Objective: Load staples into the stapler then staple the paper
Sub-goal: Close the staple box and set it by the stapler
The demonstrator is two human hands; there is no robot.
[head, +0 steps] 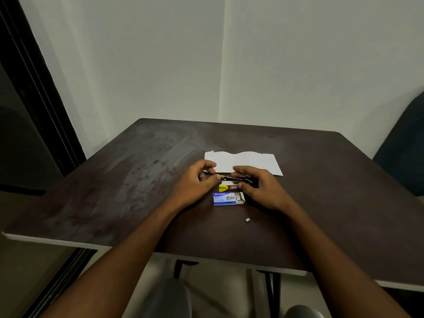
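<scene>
I see my left hand [196, 182] and right hand [260, 187] both gripping the stapler [230, 179] mid-counter [137, 180], between the paper [246, 162] toward the far edge and the open staple box [226, 199] toward the near edge.

One wide-angle camera sat on the person's head, looking forward and down over the table [128, 184] to the wall corner [221, 88]; the left hand [195, 182] and right hand [259, 187] lay near, mid-frame.
</scene>
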